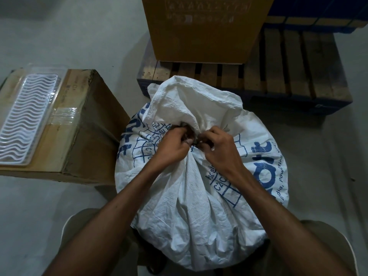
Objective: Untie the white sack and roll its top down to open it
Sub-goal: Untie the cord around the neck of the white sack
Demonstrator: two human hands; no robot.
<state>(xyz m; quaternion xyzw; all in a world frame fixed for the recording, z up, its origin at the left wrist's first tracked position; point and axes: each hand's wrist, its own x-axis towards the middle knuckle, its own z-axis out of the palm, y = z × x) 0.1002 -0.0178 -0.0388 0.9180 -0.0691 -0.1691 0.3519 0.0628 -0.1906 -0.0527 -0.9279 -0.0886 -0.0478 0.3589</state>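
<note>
A full white woven sack with blue print stands on the floor between my knees. Its neck is gathered and bound by a dark tie, mostly hidden by my fingers. Above the tie the loose top of the sack fans out and stands up. My left hand pinches the tie from the left with curled fingers. My right hand pinches it from the right, fingertips nearly meeting the left hand's.
A closed cardboard box stands to the left of the sack, with a clear plastic tray lying on top. Behind the sack is a wooden pallet carrying a large cardboard box. Grey floor lies all around.
</note>
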